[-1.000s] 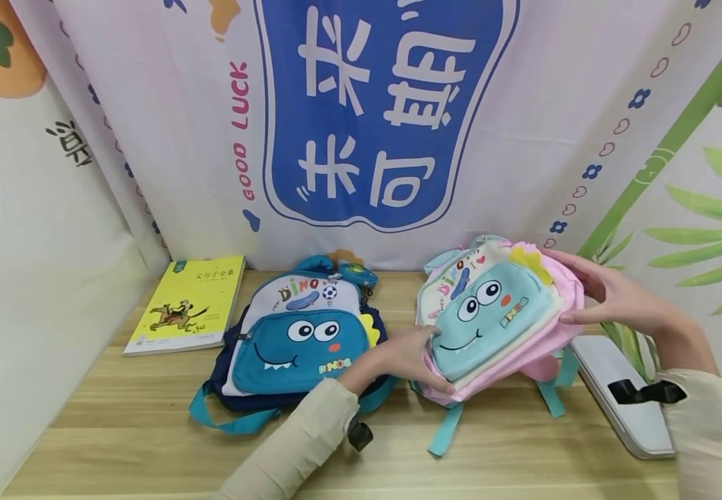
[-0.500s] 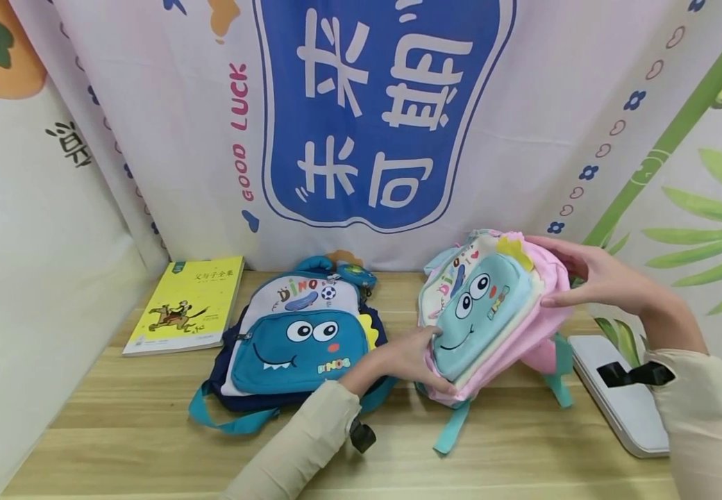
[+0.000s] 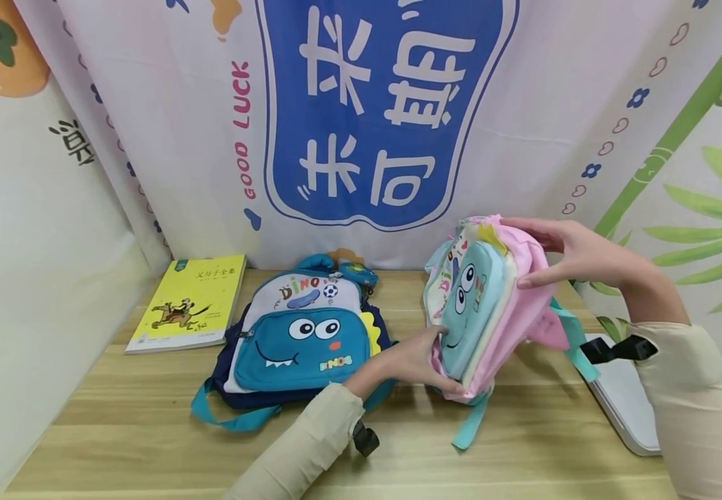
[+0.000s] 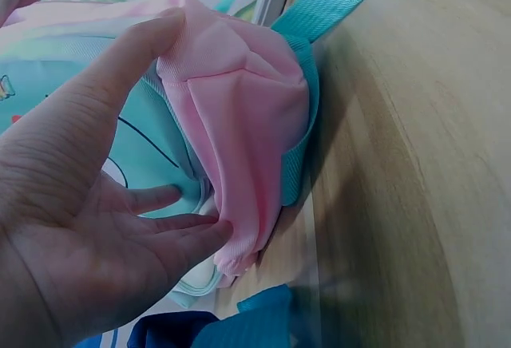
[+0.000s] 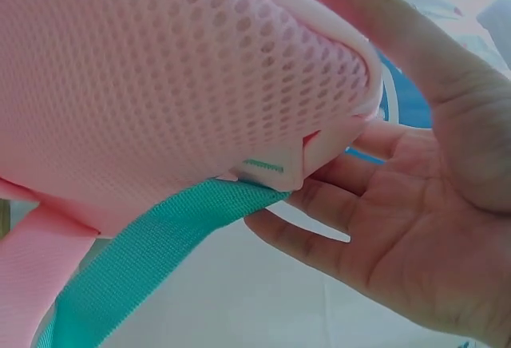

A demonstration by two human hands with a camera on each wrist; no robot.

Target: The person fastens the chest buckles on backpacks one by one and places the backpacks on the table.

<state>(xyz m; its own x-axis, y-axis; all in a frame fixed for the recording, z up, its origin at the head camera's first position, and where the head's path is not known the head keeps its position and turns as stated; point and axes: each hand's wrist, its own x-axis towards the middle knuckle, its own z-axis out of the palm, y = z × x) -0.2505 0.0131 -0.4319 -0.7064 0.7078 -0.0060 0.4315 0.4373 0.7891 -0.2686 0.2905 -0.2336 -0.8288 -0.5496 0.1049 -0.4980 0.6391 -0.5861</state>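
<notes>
A pink and mint child's backpack point(image 3: 526, 312) with a cartoon face leans, tilted on its lower edge, at the right of the table. My left hand point(image 3: 420, 355) holds its lower left corner, thumb at the pink bottom and fingers at the front pocket. On the far side, my right hand point(image 3: 589, 257) grips the upper right side between thumb and fingers. The left wrist view shows the backpack's pink bottom corner point(image 4: 239, 116) beside that thumb. In the right wrist view, mesh padding point(image 5: 200, 69) and a teal strap point(image 5: 160, 236) face the camera.
A blue dinosaur backpack point(image 3: 298, 347) lies flat on the wooden table point(image 3: 130, 430), left of the pink one. A yellow book point(image 3: 189, 302) lies at the far left. A white flat case point(image 3: 626, 403) sits at the right, partly behind my right forearm. Printed cloth point(image 3: 511, 139) hangs behind.
The pink backpack has turned its face further left and risen more upright, its pink side now showing more. My right hand moved left and up with it; my left hand stayed at the corner.
</notes>
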